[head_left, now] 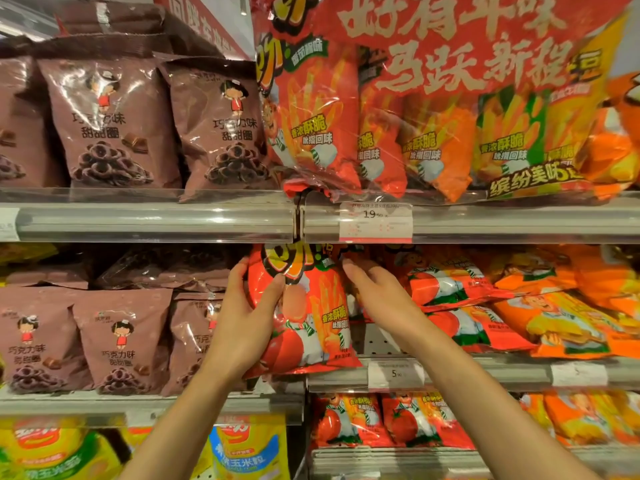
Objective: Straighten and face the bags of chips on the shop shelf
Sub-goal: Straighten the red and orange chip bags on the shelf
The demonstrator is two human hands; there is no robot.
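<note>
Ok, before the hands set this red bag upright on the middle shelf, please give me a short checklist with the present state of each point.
1. Left hand grips the red bag: ok.
2. Right hand holds it too: cannot tell; its fingers reach behind the bag's right edge.
3. Bag front faces outward: ok.
4. Bag stands straight: not ok, tilted.
5. Neighbouring orange bags upright: not ok, lying slanted.
6. Price tag unobstructed: ok.

An upright chip bag (304, 313) stands on the middle shelf (485, 372) between 2 hands: left hand (242, 317) at its left edge, right hand (377, 292) beside its right. Flat-lying bags (485, 306) sit to its right, doughnut-ring bags (117, 341) to its left.
</note>
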